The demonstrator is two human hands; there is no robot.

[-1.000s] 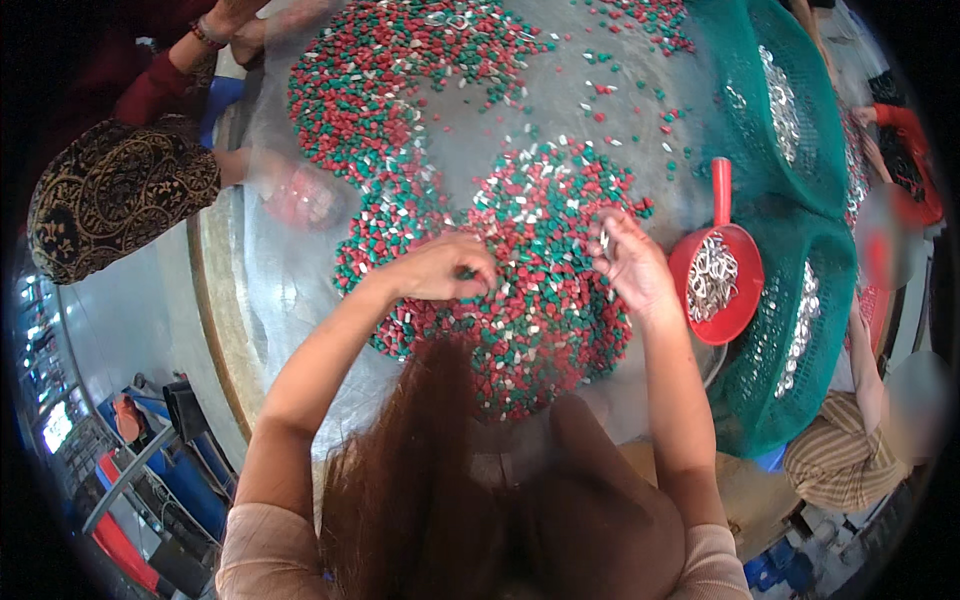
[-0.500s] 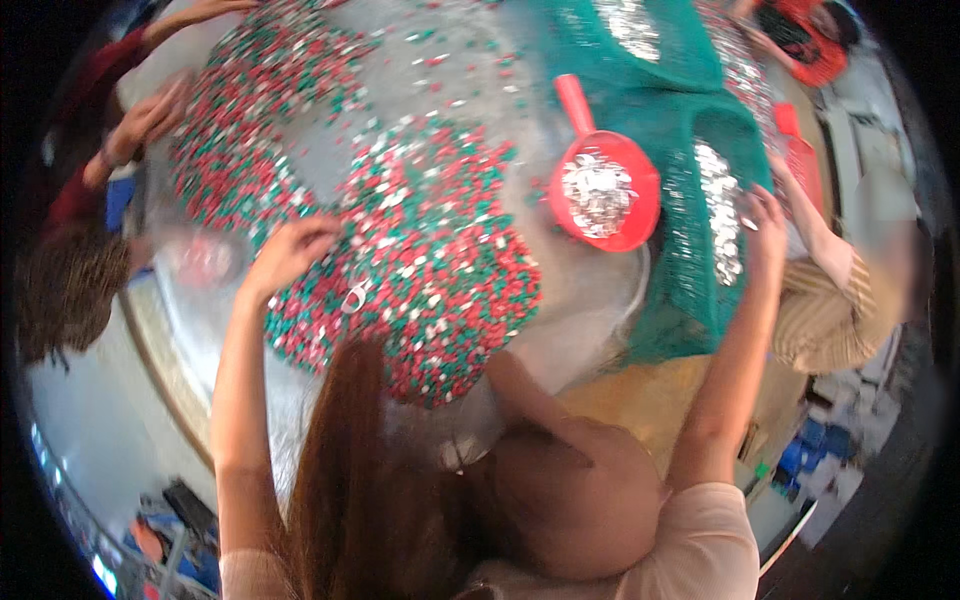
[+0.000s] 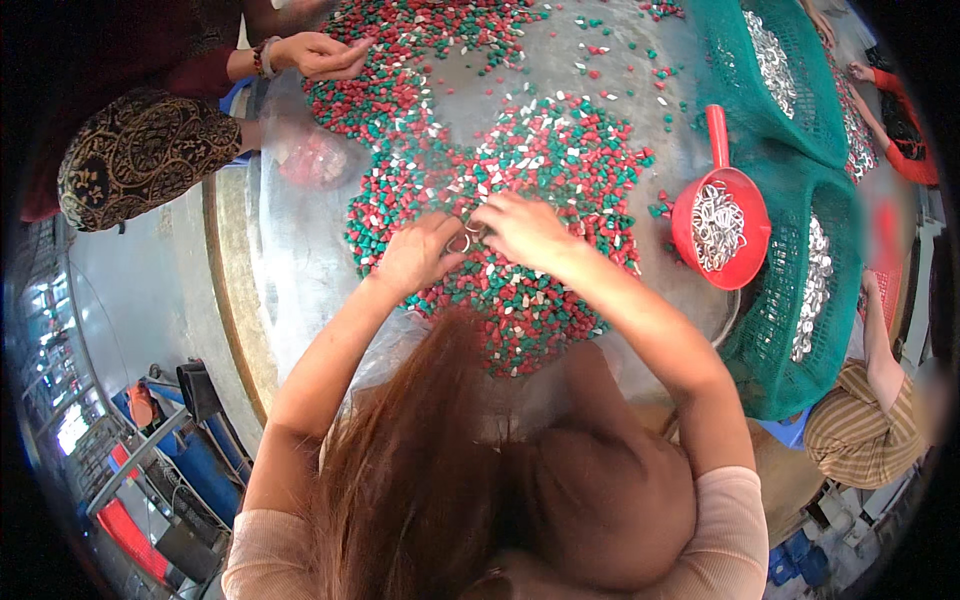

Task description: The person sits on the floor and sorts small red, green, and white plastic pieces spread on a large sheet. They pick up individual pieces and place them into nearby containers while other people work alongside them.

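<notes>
on the grey table [image 3: 630, 85], above the near part of a pile of small red, green and white pieces [image 3: 560, 140], two bare hands are meeting almost fingertip to fingertip. the left hand [image 3: 412, 255] is bending its thumb and fingers inward, and a silvery ring [image 3: 459, 243] is sitting between them, apparently pinched there. the right hand [image 3: 525, 232] is coming in palm down with fingers bent and drawn narrow; whether it is touching the ring or holding a piece of its own, i cannot tell, since its back is hiding the fingertips.

the ring is looking light and stiff, probably smooth enough to be slipping under a loose pinch, and unlikely to be fragile. its thin band is seeming best suited to a thumb-and-finger hold on the outer edge, with the open middle giving a fingertip something to be hooking.

to the right, well apart from the hands, a red plastic scoop [image 3: 718, 140] is holding a heap of similar rings [image 3: 716, 228]. beyond it, a green mesh basket [image 3: 765, 365] is holding silvery metal pieces [image 3: 814, 290]. at the upper left, a co-worker's hand [image 3: 322, 56] is hovering over the pile.
</notes>
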